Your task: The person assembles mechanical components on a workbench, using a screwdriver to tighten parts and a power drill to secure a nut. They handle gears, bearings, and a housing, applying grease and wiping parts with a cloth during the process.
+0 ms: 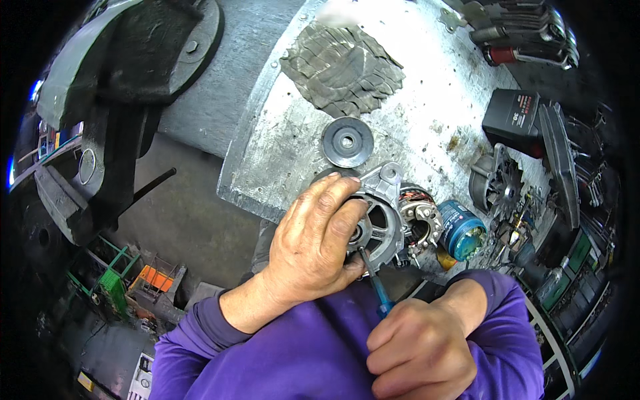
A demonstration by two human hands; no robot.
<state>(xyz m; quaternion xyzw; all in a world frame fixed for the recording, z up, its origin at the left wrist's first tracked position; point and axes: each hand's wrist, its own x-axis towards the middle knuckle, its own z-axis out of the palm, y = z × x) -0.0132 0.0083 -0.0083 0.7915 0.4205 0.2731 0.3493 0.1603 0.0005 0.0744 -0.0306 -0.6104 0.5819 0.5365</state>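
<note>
My left hand (310,243) wraps over the near left side of a round metal alternator housing (383,233), gripping it at the bench's front edge. In my right hand (425,348) is a screwdriver (381,291) with a translucent blue handle, the fist closed round it. Its shaft points up and away, and the tip reaches the bearing area at the housing's middle. A copper-wound alternator part (421,220) lies just right of the housing. Beyond the housing rests a round pulley (347,142).
A dirty, crumpled cloth (343,70) lies on the metal bench (260,150). To the right are a blue grease tub (461,230), another slotted housing (495,180), a black box (512,120) and several wrenches (533,33). A large vise (127,60) stands at the left.
</note>
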